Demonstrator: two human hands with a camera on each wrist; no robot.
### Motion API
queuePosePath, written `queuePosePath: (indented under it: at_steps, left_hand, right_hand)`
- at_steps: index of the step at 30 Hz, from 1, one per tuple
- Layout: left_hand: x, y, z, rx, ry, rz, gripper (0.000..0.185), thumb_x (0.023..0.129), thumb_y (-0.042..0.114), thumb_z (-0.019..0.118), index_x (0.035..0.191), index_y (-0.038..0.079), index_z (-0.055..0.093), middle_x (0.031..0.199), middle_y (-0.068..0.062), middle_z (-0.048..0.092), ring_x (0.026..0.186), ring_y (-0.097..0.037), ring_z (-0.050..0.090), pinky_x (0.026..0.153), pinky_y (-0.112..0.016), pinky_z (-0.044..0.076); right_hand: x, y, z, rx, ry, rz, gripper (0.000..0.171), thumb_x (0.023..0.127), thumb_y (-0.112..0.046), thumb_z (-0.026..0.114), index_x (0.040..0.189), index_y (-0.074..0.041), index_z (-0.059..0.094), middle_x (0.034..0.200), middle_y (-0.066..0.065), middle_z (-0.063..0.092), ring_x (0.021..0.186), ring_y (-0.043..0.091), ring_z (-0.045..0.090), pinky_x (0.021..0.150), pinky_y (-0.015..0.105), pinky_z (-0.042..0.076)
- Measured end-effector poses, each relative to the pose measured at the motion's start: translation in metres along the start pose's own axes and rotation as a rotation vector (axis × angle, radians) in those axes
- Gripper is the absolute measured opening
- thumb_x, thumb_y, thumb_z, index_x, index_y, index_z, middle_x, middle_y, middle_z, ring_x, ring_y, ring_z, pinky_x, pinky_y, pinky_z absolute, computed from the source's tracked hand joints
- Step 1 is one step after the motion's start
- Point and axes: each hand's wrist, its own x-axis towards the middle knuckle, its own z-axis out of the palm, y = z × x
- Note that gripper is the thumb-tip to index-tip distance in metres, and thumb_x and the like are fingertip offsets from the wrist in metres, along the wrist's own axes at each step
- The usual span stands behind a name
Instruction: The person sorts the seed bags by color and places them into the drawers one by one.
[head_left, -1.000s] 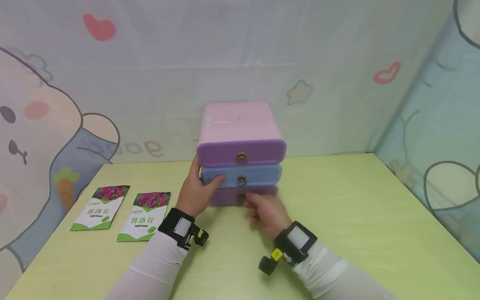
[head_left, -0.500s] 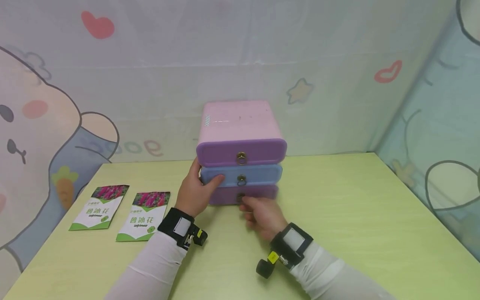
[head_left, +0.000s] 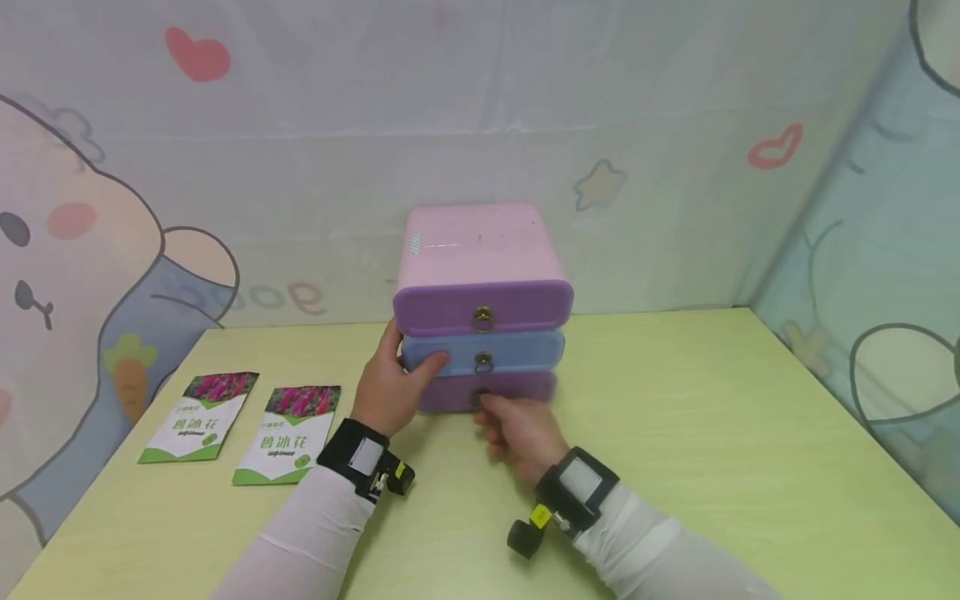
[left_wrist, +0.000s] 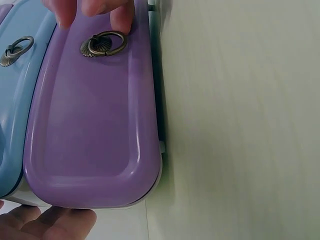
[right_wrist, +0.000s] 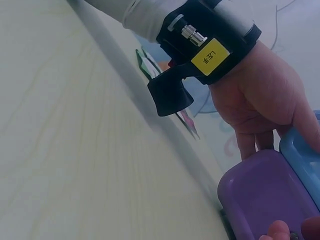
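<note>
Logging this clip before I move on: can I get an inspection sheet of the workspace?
Surface: pale green table.
Job's things: three-drawer organiser; bottom purple drawer closed, with ring pull.
Clutter: two seed packets lying flat to the left.
Hands: left hand grips the organiser's left side; right hand has fingertips at the ring pull.
Cables: nothing seen.
Surroundings: cartoon-print backdrop.

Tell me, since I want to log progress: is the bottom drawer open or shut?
Shut. The bottom drawer sits flush under the blue drawer; the right hand's fingers are at its ring.
</note>
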Motion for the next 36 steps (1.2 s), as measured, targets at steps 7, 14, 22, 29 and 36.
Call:
queuePosePath:
  at_steps: [7, 14, 22, 29, 36]
  left_hand:
    - [0.0001, -0.0010, -0.0001, 0.020, 0.010, -0.012, 0.067, 0.095, 0.046, 0.077, 0.152, 0.033, 0.044, 0.147, -0.004, 0.063, 0.134, -0.031, 0.063, 0.105, -0.055, 0.055]
    - [-0.0017, 0.0034, -0.0008, 0.031, 0.012, -0.009, 0.068, 0.096, 0.045, 0.077, 0.153, 0.031, 0.044, 0.148, -0.006, 0.063, 0.134, -0.032, 0.063, 0.105, -0.055, 0.056]
    - [-0.0013, 0.0043, -0.0019, 0.036, 0.009, -0.025, 0.070, 0.096, 0.046, 0.076, 0.155, 0.031, 0.042, 0.151, -0.005, 0.060, 0.136, -0.032, 0.062, 0.106, -0.055, 0.055]
    - [-0.0004, 0.0025, -0.0021, 0.039, 0.007, -0.026, 0.071, 0.096, 0.046, 0.076, 0.156, 0.028, 0.041, 0.154, -0.004, 0.058, 0.137, -0.032, 0.061, 0.108, -0.055, 0.054]
    - [-0.0013, 0.0043, -0.0027, 0.029, 0.000, -0.026, 0.073, 0.097, 0.046, 0.076, 0.157, 0.027, 0.039, 0.156, -0.005, 0.056, 0.140, -0.032, 0.059, 0.110, -0.055, 0.052]
  right_hand:
    - [0.0030, 0.0017, 0.0001, -0.016, -0.003, 0.002, 0.025, 0.101, -0.018, 0.066, 0.114, 0.003, 0.067, 0.075, -0.003, 0.066, 0.056, 0.007, 0.049, 0.050, 0.021, 0.044]
    - [0.0046, -0.0007, -0.0008, -0.021, -0.025, 0.017, 0.023, 0.103, -0.017, 0.064, 0.113, 0.004, 0.067, 0.075, -0.003, 0.065, 0.056, 0.007, 0.050, 0.051, 0.021, 0.046]
    - [0.0042, -0.0020, -0.0015, -0.021, -0.031, 0.040, 0.026, 0.103, -0.010, 0.063, 0.121, 0.009, 0.064, 0.079, 0.000, 0.069, 0.060, 0.007, 0.057, 0.054, 0.021, 0.052]
    - [0.0054, -0.0010, -0.0018, -0.035, -0.024, 0.037, 0.024, 0.101, -0.007, 0.063, 0.118, 0.009, 0.066, 0.079, 0.000, 0.069, 0.062, 0.008, 0.057, 0.055, 0.022, 0.053]
    - [0.0067, 0.0007, -0.0027, -0.035, -0.027, 0.027, 0.024, 0.101, -0.006, 0.062, 0.117, 0.011, 0.066, 0.077, 0.000, 0.068, 0.060, 0.008, 0.057, 0.054, 0.021, 0.052]
